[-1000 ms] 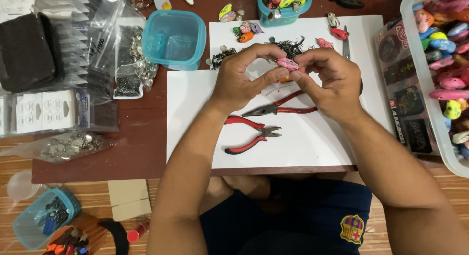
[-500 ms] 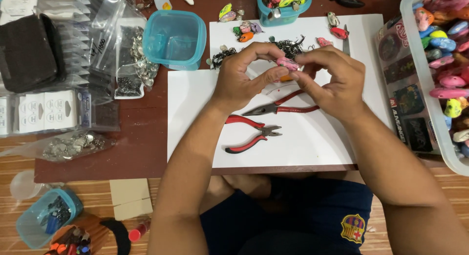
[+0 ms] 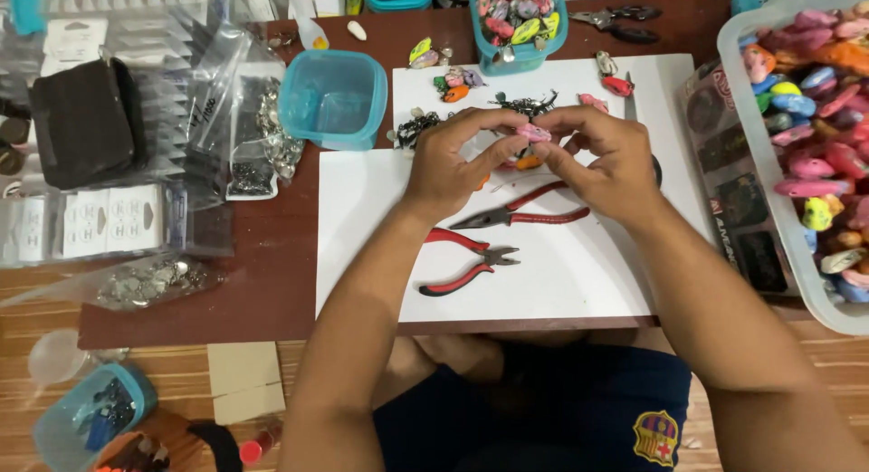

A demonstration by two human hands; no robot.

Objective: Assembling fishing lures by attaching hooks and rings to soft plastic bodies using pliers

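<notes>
Both hands meet above a white sheet (image 3: 588, 273) on a low wooden table. My left hand (image 3: 453, 160) and my right hand (image 3: 602, 155) pinch a small pink lure body (image 3: 532, 133) between their fingertips. Below the hands lie two pairs of red-handled pliers: a long-nosed pair (image 3: 520, 214) and a shorter pair (image 3: 466, 259). A dark cluster of metal hooks (image 3: 525, 103) sits just beyond the fingers.
An empty teal tub (image 3: 333, 96) stands at the left of the sheet. A large clear bin (image 3: 815, 137) of coloured lure bodies fills the right edge. A teal cup of lures (image 3: 518, 19) stands at the back. Bags of metal parts (image 3: 253, 137) lie left.
None beyond a slight shift of the fingers on the pink lure body; the hands stay in place.
</notes>
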